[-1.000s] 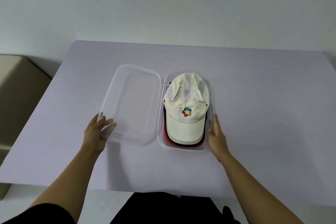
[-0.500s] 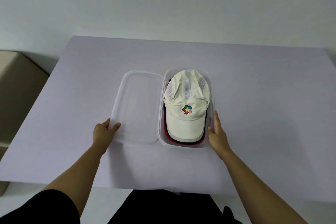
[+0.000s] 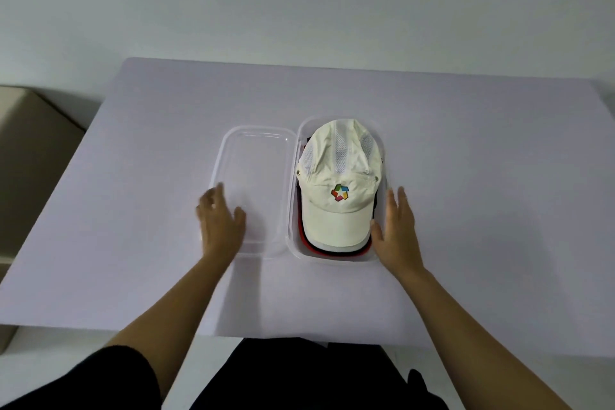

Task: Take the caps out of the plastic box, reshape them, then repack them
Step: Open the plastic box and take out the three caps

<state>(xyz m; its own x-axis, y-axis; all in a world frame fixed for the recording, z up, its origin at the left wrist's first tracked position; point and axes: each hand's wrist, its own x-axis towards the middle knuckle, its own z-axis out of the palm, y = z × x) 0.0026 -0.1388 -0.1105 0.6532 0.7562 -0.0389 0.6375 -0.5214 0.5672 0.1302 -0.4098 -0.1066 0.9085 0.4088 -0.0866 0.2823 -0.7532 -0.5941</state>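
A clear plastic box [image 3: 336, 259] stands open in the middle of the table. Its clear lid [image 3: 256, 163] lies flat on the table right beside it on the left. A cream cap [image 3: 339, 183] with a coloured logo lies on top of the stack in the box, brim toward me. Red and dark cap brims [image 3: 307, 243] peek out beneath it. My left hand [image 3: 219, 223] hovers over the lid's near left part, fingers spread and blurred. My right hand [image 3: 396, 230] rests with straight fingers against the box's right wall near its front corner.
The lilac table [image 3: 482, 176] stretches wide on both sides of the box. A beige block [image 3: 30, 156] stands off the table's left edge. A pale wall rises behind the table.
My left hand has let go of the lid's near edge and moved up over the lid. The lid now lies flat beside the box. My right hand has stayed by the box's right side.
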